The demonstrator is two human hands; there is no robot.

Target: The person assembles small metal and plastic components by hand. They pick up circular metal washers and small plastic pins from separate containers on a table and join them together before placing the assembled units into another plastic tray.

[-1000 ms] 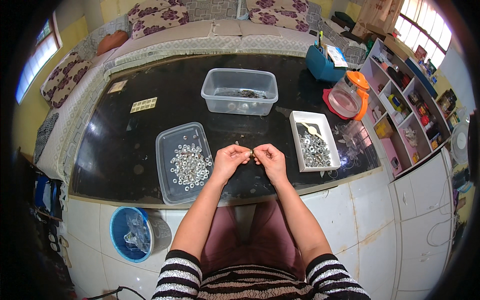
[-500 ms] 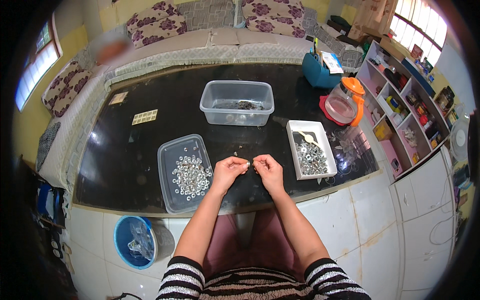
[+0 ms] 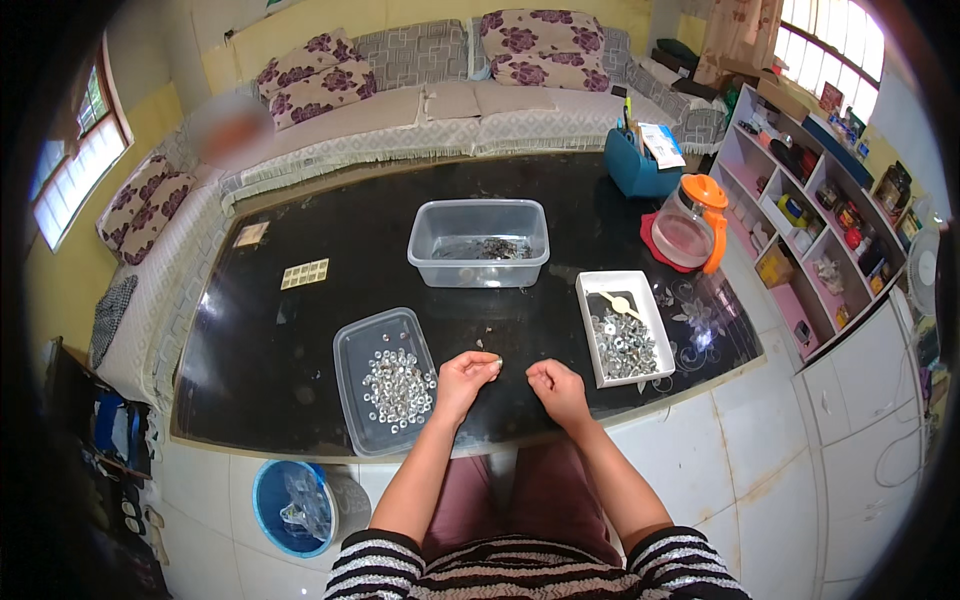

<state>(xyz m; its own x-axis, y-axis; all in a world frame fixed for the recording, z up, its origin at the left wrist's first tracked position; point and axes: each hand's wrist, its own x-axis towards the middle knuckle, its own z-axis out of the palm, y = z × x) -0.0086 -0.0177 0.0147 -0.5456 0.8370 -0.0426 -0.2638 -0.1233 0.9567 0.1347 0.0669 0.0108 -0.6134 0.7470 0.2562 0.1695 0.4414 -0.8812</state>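
Note:
Over the near edge of the black table, my left hand pinches a small shiny metal ring at its fingertips. Its exact kind is too small to tell. My right hand is a short way to the right, thumb and fingers pressed together; whatever they hold is hidden. Left of my hands lies a shallow clear plastic lid with many loose metal nuts. At the right, a white box contains mixed metal hardware and a cream plastic spoon.
Beyond my hands stands a clear plastic tub with dark small pieces inside. A glass jug with an orange lid sits on a red mat at the back right, near a teal holder. A blue bin is on the floor.
My hands have moved apart, the right one shifting right from the ring in my left fingertips. The whole view has tilted, so the table sits lower in it.

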